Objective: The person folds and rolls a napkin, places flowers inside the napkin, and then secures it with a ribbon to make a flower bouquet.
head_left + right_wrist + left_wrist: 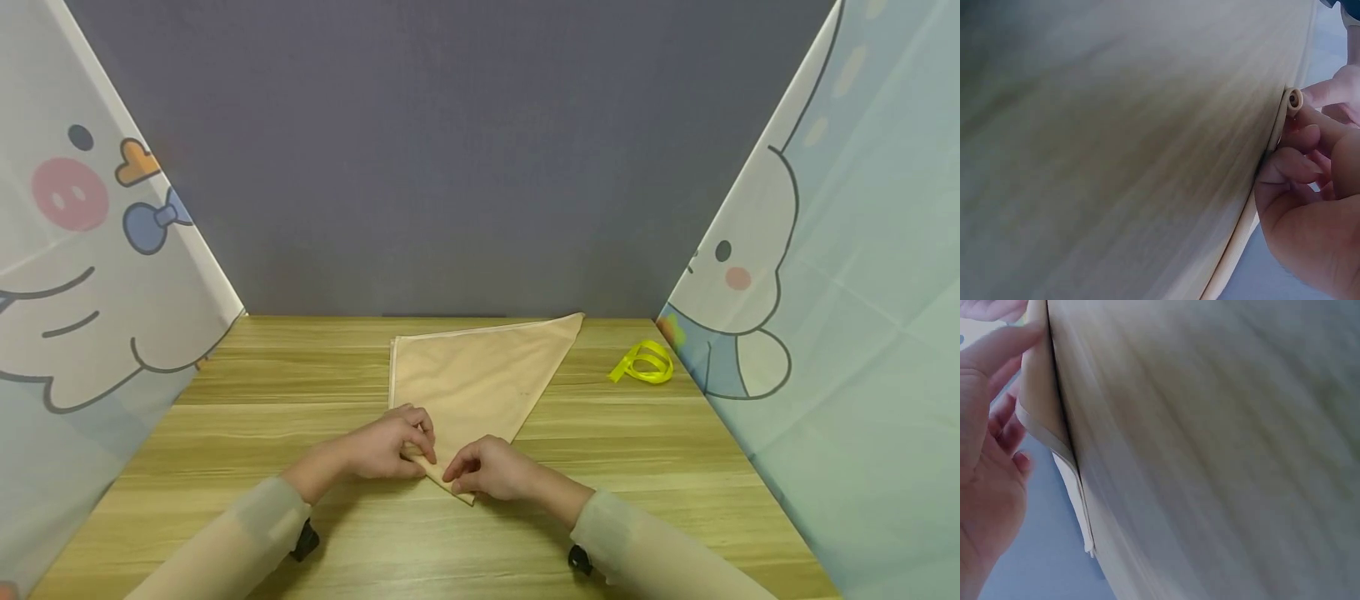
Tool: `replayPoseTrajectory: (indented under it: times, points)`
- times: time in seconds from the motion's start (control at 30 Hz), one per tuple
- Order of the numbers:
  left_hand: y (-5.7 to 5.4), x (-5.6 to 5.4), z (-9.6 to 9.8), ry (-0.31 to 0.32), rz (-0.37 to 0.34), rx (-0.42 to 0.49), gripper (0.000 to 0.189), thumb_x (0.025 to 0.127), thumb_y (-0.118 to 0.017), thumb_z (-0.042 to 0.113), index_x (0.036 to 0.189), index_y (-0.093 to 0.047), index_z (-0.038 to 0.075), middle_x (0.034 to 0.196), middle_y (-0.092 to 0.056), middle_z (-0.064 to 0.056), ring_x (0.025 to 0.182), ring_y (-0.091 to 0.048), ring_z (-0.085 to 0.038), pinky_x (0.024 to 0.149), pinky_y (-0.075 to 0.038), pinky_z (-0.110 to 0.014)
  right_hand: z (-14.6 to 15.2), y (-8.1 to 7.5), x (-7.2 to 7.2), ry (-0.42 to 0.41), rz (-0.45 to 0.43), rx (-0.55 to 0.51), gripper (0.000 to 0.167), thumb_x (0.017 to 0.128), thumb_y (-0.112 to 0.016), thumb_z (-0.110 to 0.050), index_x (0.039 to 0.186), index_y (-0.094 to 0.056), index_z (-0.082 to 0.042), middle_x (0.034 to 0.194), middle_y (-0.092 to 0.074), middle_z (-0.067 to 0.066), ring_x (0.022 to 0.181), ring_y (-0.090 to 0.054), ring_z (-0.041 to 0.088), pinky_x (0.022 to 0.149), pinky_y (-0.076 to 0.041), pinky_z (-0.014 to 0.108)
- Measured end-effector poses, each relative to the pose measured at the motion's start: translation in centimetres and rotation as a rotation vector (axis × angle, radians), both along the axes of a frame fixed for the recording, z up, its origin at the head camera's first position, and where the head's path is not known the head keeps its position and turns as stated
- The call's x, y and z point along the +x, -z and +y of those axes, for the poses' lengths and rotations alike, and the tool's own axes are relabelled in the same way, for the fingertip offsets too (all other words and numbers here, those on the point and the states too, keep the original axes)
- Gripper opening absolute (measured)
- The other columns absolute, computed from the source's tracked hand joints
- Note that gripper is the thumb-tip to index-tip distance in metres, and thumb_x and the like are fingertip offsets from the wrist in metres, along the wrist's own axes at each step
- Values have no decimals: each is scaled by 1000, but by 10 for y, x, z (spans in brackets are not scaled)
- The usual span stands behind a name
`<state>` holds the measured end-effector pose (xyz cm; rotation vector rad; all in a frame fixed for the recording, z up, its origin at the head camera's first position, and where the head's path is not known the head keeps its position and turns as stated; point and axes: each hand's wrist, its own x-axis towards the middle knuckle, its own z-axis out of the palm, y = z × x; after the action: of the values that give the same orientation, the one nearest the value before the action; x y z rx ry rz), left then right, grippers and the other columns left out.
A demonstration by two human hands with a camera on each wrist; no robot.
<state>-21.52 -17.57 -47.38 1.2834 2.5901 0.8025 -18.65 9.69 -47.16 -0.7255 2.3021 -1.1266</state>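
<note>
A beige cloth [480,375] lies folded on the table, its far right corner drawn out to a point. Its near edge is turned into a narrow roll [437,475] that slants down to the right. My left hand [393,442] grips the roll's upper left part between thumb and fingers. Close beside it, my right hand [495,468] pinches the roll near its lower right end. In the right wrist view the roll's open end [1295,100] shows as a small coil. The cloth's hemmed side [1047,434] hangs in a loose fold by the left fingers in the left wrist view.
A coiled yellow ribbon [652,367] lies at the table's far right. The wood-grain table [300,375] meets a dark grey wall [450,167] at the back. Panels with cartoon animals stand at the left [75,292] and right [847,375].
</note>
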Motion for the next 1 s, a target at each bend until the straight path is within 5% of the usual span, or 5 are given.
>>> replayPoseTrajectory:
  times: [0.1,0.2,0.73,1.0]
  points:
    - [-1,-1,3,1,85,-36,14,90,-92,23,99,-87,31,112,-61,17,106,-43,-4,96,-33,-37,0,0,-1,-2,17,14,6,99,-83,-13,103,-86,-15,88,-76,-9,76,-61,1,67,-48,18]
    - [-1,-1,4,13,91,-51,11,92,-90,24,100,-86,31,109,-65,18,104,-43,-3,94,-29,-36,0,0,-1,-2,28,30,6,99,-83,-14,103,-86,-16,88,-76,-9,76,-61,0,68,-48,18]
    - [-2,12,13,2,-62,-51,7,97,-86,29,104,-84,28,102,-70,21,102,-52,1,102,-37,-41,9,-8,10,-66,13,71,22,89,-94,-21,98,-75,-16,79,-65,-11,67,-56,0,62,-45,17]
    - [3,3,6,66,-88,75,12,99,-83,30,106,-88,21,101,-78,12,98,-61,0,92,-42,-28,10,-5,9,-78,68,66,10,95,-87,-17,96,-78,-15,78,-68,-12,63,-59,-1,59,-47,16]
